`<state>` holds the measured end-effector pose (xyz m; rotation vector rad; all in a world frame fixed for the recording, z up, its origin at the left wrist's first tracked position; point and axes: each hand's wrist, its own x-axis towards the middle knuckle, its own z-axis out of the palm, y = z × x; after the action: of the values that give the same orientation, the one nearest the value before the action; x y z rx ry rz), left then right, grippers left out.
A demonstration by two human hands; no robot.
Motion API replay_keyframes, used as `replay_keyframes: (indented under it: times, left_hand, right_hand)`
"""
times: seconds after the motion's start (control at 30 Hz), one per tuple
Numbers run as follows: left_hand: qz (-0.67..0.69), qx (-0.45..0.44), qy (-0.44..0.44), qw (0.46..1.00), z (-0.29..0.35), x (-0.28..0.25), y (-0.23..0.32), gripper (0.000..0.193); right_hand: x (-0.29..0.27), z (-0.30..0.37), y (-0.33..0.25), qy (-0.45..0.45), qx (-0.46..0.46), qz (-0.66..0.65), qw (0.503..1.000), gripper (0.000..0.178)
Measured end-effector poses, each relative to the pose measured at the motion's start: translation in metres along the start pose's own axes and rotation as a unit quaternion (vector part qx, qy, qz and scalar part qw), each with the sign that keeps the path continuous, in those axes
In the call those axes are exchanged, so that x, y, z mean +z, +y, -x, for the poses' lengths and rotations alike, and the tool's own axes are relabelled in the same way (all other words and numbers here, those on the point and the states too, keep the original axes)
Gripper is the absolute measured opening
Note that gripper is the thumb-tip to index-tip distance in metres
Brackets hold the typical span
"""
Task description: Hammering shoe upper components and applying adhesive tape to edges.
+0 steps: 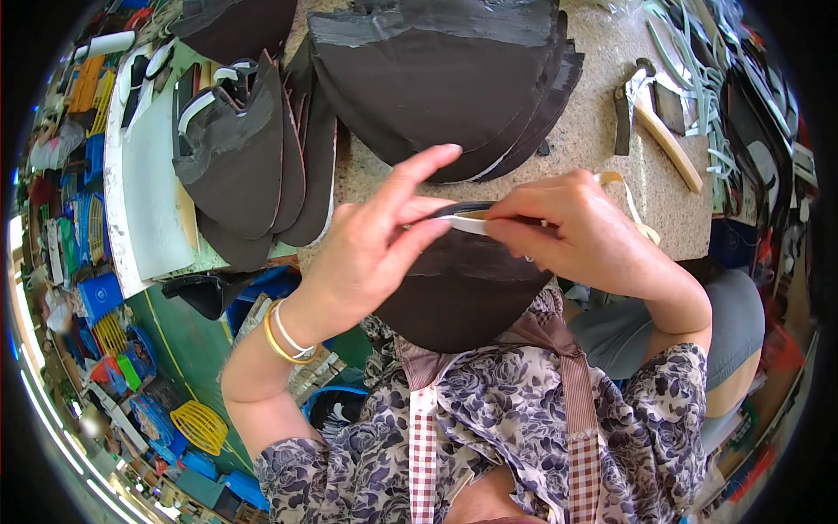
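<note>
Close in front of my body hangs a dark brown, round-bottomed flat piece (pixel 467 306), apparently leather or fabric. Its upper edge is bent over, and a white strip (pixel 468 225) shows in the fold. My left hand (pixel 349 249) pinches the left part of this edge between thumb and fingers, with the index finger raised and pointing away. Along the right part of the same edge, my right hand (pixel 580 223) is closed, its fingertips close to the white strip. A narrow cream band (pixel 627 194) trails behind the right hand; whether it joins the piece is hidden.
Beyond my hands, a stack of dark rounded panels (pixel 436 87) lies on the speckled tabletop (pixel 611 131). More dark panels (pixel 236 170) are piled at left beside a white sheet (pixel 144 192). A wooden-handled hammer (pixel 668 144) and pale strips (pixel 690 52) lie at right.
</note>
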<state>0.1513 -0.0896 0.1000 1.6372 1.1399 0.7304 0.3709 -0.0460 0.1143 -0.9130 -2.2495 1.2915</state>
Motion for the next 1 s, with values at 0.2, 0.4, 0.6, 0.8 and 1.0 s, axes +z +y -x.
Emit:
replay_keyframes:
  times: [0.2, 0.4, 0.6, 0.8, 1.0]
  left_hand:
    - [-0.204, 0.099, 0.003, 0.974, 0.002, -0.01, -0.014, 0.034]
    - [-0.057, -0.05, 0.017, 0.997, -0.008, 0.006, -0.005, 0.024]
    - [-0.107, -0.012, -0.016, 0.994, -0.013, 0.006, -0.01, 0.017]
    - [-0.135, 0.062, 0.075, 0.986, -0.005, 0.024, 0.007, 0.013]
    - [-0.215, 0.12, 0.086, 0.965, 0.007, 0.008, 0.024, 0.018]
  right_hand:
    - [-0.009, 0.044, 0.014, 0.011, 0.183, -0.078, 0.98, 0.013]
    - [-0.002, 0.062, 0.03, 0.065, 0.18, -0.048, 0.98, 0.014]
    - [-0.005, 0.078, 0.034, 0.067, 0.204, -0.031, 0.976, 0.017]
    - [0.014, 0.028, 0.01, 0.084, 0.062, -0.055, 0.993, 0.015]
    - [0.021, 0.017, 0.003, 0.144, -0.017, 0.0, 0.989, 0.005]
